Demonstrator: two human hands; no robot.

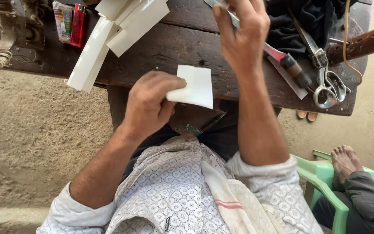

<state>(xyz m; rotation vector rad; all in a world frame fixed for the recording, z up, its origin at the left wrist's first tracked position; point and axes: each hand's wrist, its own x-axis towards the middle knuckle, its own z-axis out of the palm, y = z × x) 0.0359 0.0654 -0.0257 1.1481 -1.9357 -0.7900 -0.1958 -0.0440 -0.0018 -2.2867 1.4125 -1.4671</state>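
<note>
My left hand [150,106], at the middle of the frame, pinches a small white folded card [194,86] by its left edge, thumb on top and fingers curled beneath, so the card lies flat just over the near edge of the dark wooden table [169,47]. My right hand [242,37], up at the top centre, is closed around a thin flat metal strip [224,11] that runs off toward the upper edge of the frame; the fingers are wrapped over it and hide most of its length. To the right of that hand a tool with a red and brown handle [288,65] lies slanted on the table, and beside it, further right, rests a pair of large metal shears [325,73] next to a heap of black cloth [308,17]. In the upper left of the frame a stack of long white card strips [109,39] hangs over the table edge, with a red lighter [78,25] just left of them. At the lower right another person's bare foot [345,162] rests on a green plastic chair [321,182].
</note>
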